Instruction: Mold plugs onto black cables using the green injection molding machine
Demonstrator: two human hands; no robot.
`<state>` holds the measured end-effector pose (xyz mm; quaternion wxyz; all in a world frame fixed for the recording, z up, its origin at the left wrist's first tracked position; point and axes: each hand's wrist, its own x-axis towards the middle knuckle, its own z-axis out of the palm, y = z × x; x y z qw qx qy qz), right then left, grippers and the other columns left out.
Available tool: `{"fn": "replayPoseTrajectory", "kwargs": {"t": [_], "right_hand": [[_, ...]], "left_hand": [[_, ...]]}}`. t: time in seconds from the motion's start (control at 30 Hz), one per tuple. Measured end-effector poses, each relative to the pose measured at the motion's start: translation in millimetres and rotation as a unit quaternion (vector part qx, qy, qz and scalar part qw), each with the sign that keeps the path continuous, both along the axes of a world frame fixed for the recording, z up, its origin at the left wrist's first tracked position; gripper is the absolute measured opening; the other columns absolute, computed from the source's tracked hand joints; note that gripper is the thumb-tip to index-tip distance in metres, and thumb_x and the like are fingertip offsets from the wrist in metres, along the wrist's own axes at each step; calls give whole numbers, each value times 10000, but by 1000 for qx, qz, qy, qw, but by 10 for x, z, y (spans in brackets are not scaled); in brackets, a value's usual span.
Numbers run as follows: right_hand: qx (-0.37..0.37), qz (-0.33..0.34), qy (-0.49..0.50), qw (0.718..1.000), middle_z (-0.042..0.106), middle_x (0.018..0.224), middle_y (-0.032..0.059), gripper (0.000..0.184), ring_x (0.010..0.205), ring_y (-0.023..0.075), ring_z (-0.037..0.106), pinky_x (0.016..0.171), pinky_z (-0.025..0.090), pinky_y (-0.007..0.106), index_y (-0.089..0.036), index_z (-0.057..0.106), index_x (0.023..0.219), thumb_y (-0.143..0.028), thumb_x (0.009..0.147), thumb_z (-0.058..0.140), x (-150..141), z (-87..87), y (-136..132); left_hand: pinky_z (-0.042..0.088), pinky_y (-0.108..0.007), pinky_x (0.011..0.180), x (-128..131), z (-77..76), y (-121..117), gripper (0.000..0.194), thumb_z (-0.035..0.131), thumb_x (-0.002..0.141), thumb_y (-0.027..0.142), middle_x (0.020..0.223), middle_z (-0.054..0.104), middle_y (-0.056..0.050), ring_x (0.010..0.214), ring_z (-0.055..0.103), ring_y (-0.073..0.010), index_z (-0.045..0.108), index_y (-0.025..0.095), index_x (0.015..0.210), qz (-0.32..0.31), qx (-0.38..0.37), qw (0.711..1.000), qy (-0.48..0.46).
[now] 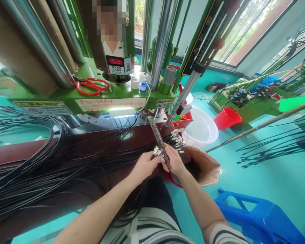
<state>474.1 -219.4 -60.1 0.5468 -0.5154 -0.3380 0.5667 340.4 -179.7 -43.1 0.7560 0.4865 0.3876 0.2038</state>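
My hands are together in front of a dark red machine bed. My right hand (174,161) grips a long slotted metal bar (158,138) that slants up toward the machine. My left hand (144,166) closes on a bunch of black cables with metal-tipped ends (156,152), beside the bar. More metal-tipped ends (174,140) fan out past the bar on the far side. A thick mass of black cables (40,173) drapes over the bed to the left, and my forearms hide part of it.
A green moulding machine (91,98) with chrome columns stands ahead, holding red scissors (91,86) and tape rolls (135,83). A person (114,51) stands behind it. A paper bag (203,166), white basin (200,123), red bucket (227,118) and blue stool (256,215) stand to the right.
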Motion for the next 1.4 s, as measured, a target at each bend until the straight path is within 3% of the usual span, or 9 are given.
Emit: {"fn": "replayPoseTrajectory", "kwargs": {"t": [0.17,0.4,0.57,0.7,0.9,1.13,1.4], "right_hand": [[-9,18,-16,1000,519,480,-56,457,256,60,388,238,260,161,-138,495,1178,-434,829,471,12,55,-3],[13,30,-143,989,494,477,-63,447,300,44,382,287,273,157,-159,481,1236,-394,858,432,-67,101,-55],[-18,9,-71,997,503,462,-56,466,272,48,362,255,234,160,-141,502,1201,-423,832,470,-61,106,-34],[-30,-8,-33,999,473,420,-71,484,257,55,357,242,210,151,-145,481,1219,-429,826,486,-28,102,-21],[-17,2,-24,1000,498,453,-60,514,268,50,367,252,228,153,-162,473,1245,-437,812,502,-7,73,-20],[-5,35,-40,999,510,494,-47,466,288,44,375,273,229,158,-151,499,1228,-391,830,494,17,105,-16],[18,64,-131,989,499,511,-51,480,315,42,380,295,293,161,-160,451,1284,-388,861,453,7,102,-47]], "left_hand": [[126,-154,303,-23,20,26,256,569,698,393,418,278,108,309,191,-13,442,174,661,-3,6,1000,27],[161,-165,300,-62,-71,42,242,544,720,386,423,308,97,305,223,-26,455,173,647,-17,58,997,54],[317,-185,379,-97,-25,72,279,500,762,432,474,420,57,383,399,-71,514,164,686,60,138,987,52],[289,-191,388,-143,0,73,304,386,831,459,465,358,84,365,328,-71,511,182,848,120,149,980,54],[334,-199,532,-110,-60,52,193,533,745,322,573,481,41,545,411,-88,476,171,640,75,243,963,87],[234,-197,403,-112,-74,70,214,546,722,362,418,351,80,384,294,-65,481,176,638,65,169,978,101],[301,-198,449,-134,-65,81,209,564,701,328,464,436,62,430,359,-70,504,159,594,68,187,975,97]]}}
